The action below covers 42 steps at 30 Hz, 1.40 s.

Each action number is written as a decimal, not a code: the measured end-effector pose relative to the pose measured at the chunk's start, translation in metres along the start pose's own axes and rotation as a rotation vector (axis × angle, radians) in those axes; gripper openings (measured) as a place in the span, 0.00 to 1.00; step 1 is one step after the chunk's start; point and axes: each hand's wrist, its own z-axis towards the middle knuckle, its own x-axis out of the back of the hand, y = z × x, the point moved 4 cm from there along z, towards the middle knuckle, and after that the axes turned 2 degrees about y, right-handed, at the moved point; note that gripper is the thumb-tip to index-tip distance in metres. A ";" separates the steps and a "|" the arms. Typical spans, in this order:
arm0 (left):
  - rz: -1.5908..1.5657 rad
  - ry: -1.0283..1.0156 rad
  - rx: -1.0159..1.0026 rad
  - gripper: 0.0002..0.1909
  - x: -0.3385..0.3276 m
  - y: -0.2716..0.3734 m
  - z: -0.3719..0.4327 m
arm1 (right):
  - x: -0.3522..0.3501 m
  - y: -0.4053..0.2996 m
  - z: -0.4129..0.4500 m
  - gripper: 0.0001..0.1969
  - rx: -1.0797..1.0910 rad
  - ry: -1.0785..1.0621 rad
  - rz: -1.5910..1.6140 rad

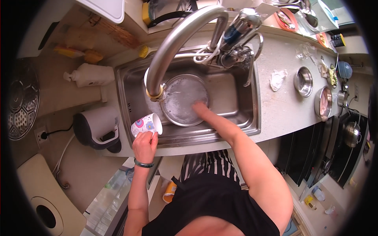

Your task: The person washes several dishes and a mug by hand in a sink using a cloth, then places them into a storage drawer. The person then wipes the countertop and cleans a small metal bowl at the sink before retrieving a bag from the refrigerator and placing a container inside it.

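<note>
My left hand [145, 145] grips a white mug with a flower pattern [143, 125], tilted over the front left part of the stainless steel sink [226, 112]. A round metal basin [169, 116] of cloudy, sudsy water sits in the sink. My right hand [200, 108] is dipped in that water near the basin's right side; its fingers are under the surface, so whether they hold something cannot be seen. Above the basin's left edge ends the curved metal faucet spout [156, 70].
A white pump bottle [93, 75] and a grey-white appliance with a handle [99, 126] stand left of the sink. A yellow scrub brush [144, 52] lies behind it. On the right counter are a crumpled white tissue [278, 80], a steel bowl [303, 82] and a bowl of pink food [324, 103].
</note>
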 end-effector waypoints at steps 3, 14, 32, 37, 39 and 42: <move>-0.015 0.004 -0.001 0.13 0.002 0.001 -0.004 | 0.004 0.004 0.001 0.10 -0.220 0.016 0.293; -0.032 0.062 -0.041 0.13 0.024 0.020 -0.015 | 0.099 -0.023 -0.036 0.16 -0.418 0.192 0.516; -0.015 0.155 -0.168 0.13 0.043 0.030 -0.045 | 0.189 0.000 -0.118 0.20 -0.490 0.430 0.900; -0.067 0.163 -0.200 0.12 0.030 0.051 -0.049 | 0.221 0.050 -0.172 0.16 -0.529 0.493 0.884; -0.057 0.195 -0.198 0.12 0.027 0.061 -0.051 | 0.227 0.071 -0.188 0.17 -0.488 0.485 0.883; -0.020 0.214 -0.173 0.13 0.026 0.073 -0.055 | 0.246 0.089 -0.211 0.19 -0.499 0.517 0.841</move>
